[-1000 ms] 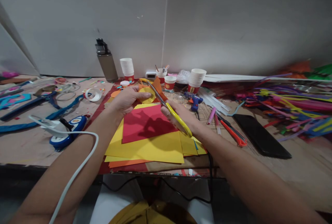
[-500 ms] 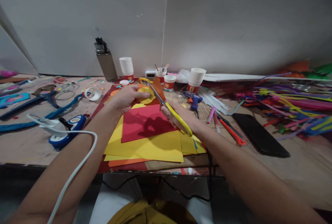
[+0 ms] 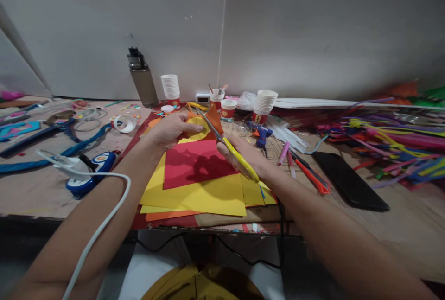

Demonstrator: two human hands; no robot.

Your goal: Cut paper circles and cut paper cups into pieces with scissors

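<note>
My left hand (image 3: 171, 132) pinches a yellow paper disc (image 3: 197, 128) that lies against a piece of orange paper (image 3: 213, 117). Yellow-handled scissors (image 3: 239, 157) are in my right hand (image 3: 236, 151), their blades pointing up and left at the orange paper beside the disc. Beneath both hands a red sheet (image 3: 194, 165) rests on several yellow sheets (image 3: 194, 198), with an orange sheet showing at the front edge.
Behind are a bottle (image 3: 143, 82), stacked paper cups (image 3: 264, 105) and a pen cup (image 3: 217, 99). To the right lie a blue glue gun (image 3: 263, 136), a red cutter (image 3: 313, 177), a phone (image 3: 349, 179) and pipe cleaners (image 3: 392, 137). A white cable (image 3: 114, 212) crosses my left forearm.
The view has shifted slightly. Both hands keep nearly the same pose, with the disc, orange paper and scissors still held.
</note>
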